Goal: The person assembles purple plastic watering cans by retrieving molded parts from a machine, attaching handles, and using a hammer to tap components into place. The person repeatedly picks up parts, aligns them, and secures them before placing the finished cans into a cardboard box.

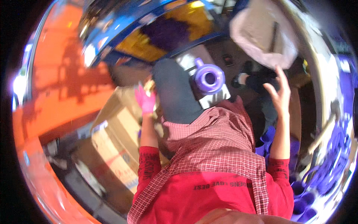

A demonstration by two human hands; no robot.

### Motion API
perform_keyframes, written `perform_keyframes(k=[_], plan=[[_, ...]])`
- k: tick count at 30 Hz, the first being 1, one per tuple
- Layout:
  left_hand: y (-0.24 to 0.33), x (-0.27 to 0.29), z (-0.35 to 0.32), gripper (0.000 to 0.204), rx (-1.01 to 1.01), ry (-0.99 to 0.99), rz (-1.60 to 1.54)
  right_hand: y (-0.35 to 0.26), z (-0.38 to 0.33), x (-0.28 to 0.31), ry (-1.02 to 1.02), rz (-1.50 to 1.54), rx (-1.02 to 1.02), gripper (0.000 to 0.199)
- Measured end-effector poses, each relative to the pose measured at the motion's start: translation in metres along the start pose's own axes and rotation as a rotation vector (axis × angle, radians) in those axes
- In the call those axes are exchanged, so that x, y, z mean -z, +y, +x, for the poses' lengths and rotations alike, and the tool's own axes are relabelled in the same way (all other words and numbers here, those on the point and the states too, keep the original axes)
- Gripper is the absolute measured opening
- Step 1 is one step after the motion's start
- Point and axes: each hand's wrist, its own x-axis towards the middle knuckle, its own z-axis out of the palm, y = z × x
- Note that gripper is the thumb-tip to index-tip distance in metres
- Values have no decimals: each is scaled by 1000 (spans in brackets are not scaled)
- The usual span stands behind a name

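Note:
The view looks down on a person in a red shirt and a checked apron (220, 149), with a grey head cover (173, 93) and a purple round device (209, 77) strapped on top. My left hand (145, 99) wears a pink glove and is raised beside the head, over a cardboard box (119, 138). A small pale thing sits at its fingertips; whether the hand grips it is unclear. My right hand (279, 93) is bare and raised with fingers spread, just under a beige bag (261, 30), holding nothing.
An orange surface (56, 74) fills the left side. A blue-rimmed container (123, 26) with yellow and purple contents sits at the top. Purple pieces (328, 160) and a wooden stick (322, 136) crowd the right. Dark floor lies behind the head.

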Motion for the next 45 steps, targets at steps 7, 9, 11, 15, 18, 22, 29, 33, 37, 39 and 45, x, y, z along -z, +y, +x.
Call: perform_keyframes(k=[7,9,11,15,18,22,29,33,37,39,45], plan=[[-47,-76,7,58,189,-242,-7,57,-71,213,727,-1173,-404,64],[-43,-46,28,70,118,-229,-13,75,-72,240,557,-1101,-767,65],[-32,2,42,84,11,-98,-316,82,-62,252,561,-729,-869,62],[20,132,48,92,-433,226,-568,48,-36,222,627,140,-608,49],[102,192,37,96,-634,162,-479,-6,-25,150,394,608,-452,38],[231,148,28,67,-1289,-43,-298,-69,-12,32,-92,875,-313,24],[230,60,24,98,-1261,-283,-405,-128,-1,24,-234,349,-98,18],[199,42,28,117,-894,-463,-552,-141,2,-13,21,45,662,31],[186,24,27,117,-892,-508,-760,-121,2,-77,-443,-105,178,41],[183,18,24,114,-859,-596,-749,-105,-7,-86,-278,-27,379,47],[186,34,17,122,-767,-659,-906,-92,-33,-100,-329,-28,315,47]])
